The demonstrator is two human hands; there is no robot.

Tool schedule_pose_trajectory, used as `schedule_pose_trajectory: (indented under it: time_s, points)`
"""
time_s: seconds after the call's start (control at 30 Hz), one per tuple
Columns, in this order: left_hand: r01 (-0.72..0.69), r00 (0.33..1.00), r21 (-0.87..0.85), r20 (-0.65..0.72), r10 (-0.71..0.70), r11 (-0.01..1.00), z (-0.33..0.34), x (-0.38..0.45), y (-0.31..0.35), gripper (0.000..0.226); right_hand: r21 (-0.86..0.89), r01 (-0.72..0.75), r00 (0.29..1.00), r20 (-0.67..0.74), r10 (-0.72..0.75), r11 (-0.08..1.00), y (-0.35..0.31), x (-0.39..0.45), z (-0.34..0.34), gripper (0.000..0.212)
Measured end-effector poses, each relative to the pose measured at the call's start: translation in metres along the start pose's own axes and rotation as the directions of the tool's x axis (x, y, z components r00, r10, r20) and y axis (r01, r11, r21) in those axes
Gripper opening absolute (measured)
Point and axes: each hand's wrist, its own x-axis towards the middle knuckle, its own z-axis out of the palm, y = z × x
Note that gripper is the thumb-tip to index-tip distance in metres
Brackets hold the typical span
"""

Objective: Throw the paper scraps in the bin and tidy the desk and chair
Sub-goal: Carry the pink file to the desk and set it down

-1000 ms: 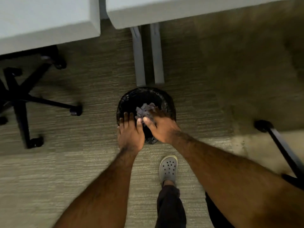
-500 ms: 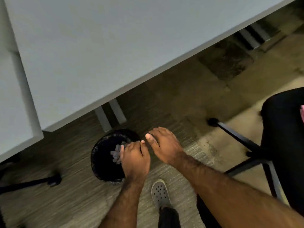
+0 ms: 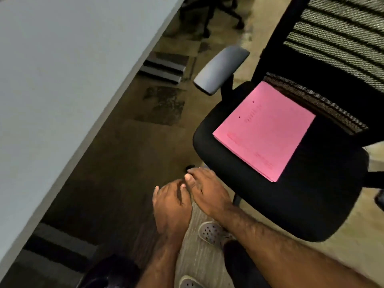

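Note:
My left hand (image 3: 171, 206) and my right hand (image 3: 204, 189) hang side by side over the carpet, fingers loosely spread, with nothing in either. The black bin (image 3: 110, 271) shows only as a dark rim at the bottom edge, below and left of my left hand. A pink folder (image 3: 265, 130) lies flat on the black seat of the office chair (image 3: 311, 204), to the right of my right hand. The white desk (image 3: 62, 80) fills the left side. No paper scraps are visible.
The chair's grey armrest (image 3: 221, 69) juts toward the desk, and its mesh back (image 3: 336, 48) rises at the top right. Another chair's wheeled base (image 3: 209, 15) stands at the top. My grey clogs (image 3: 212, 232) are on the carpet beneath my arms.
My view has swung right, from the bin to the chair with the pink folder. The scraps left my hands over the bin, and both hands drew away from it, empty.

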Motion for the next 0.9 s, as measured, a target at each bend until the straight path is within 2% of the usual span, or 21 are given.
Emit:
schedule_pose_trajectory:
  time_s: [0.1,0.2,0.3,0.37,0.43,0.5,0.6,0.67,0.73,0.83,0.9]
  points:
    - [-0.078,0.99,0.026,0.123,0.075,0.997,0.025,0.019,0.039,0.032,0.062,-0.075,0.981,-0.176,0.085,0.995,0.025,0.006,-0.042,0.052]
    - [-0.107,0.966,0.008,0.236,0.102,0.994,0.054,0.037,0.073,0.048,0.135,-0.178,0.919,-0.331,0.214,0.975,0.053,0.006,-0.076,0.049]
    - [-0.231,0.94,0.023,0.262,0.217,0.973,0.08,0.058,0.1,0.06,0.283,-0.32,0.811,-0.412,0.416,0.904,0.081,0.005,-0.103,0.059]
    - [-0.246,0.934,-0.008,0.265,0.239,0.969,0.095,0.079,0.113,0.063,0.412,-0.404,0.704,-0.43,0.565,0.817,0.099,0.003,-0.116,0.06]
    - [-0.14,0.946,-0.034,0.291,0.144,0.99,0.108,0.106,0.12,0.067,0.536,-0.478,0.594,-0.388,0.705,0.696,0.113,0.0,-0.123,0.059]
    - [-0.011,0.931,-0.028,0.365,0.021,1.0,0.118,0.134,0.121,0.069,0.611,-0.513,0.522,-0.335,0.784,0.603,0.123,-0.002,-0.126,0.055]
    - [0.058,0.878,0.017,0.474,-0.059,0.998,0.127,0.155,0.121,0.066,0.639,-0.545,0.478,-0.295,0.827,0.543,0.13,-0.001,-0.127,0.05]
    - [0.038,0.889,0.075,0.453,-0.068,0.996,0.132,0.16,0.122,0.06,0.638,-0.558,0.471,-0.283,0.836,0.531,0.133,0.002,-0.127,0.05]
    - [0.071,0.908,0.064,0.409,-0.091,0.995,0.135,0.16,0.125,0.051,0.632,-0.584,0.452,-0.268,0.851,0.509,0.136,0.005,-0.128,0.052]
    - [0.225,0.901,-0.085,0.396,-0.175,0.971,0.132,0.155,0.126,0.038,0.617,-0.647,0.402,-0.223,0.888,0.448,0.144,0.008,-0.134,0.056]
    - [0.397,0.839,-0.24,0.486,-0.244,0.886,0.126,0.148,0.126,0.033,0.635,-0.66,0.38,-0.177,0.908,0.4,0.151,0.005,-0.138,0.053]
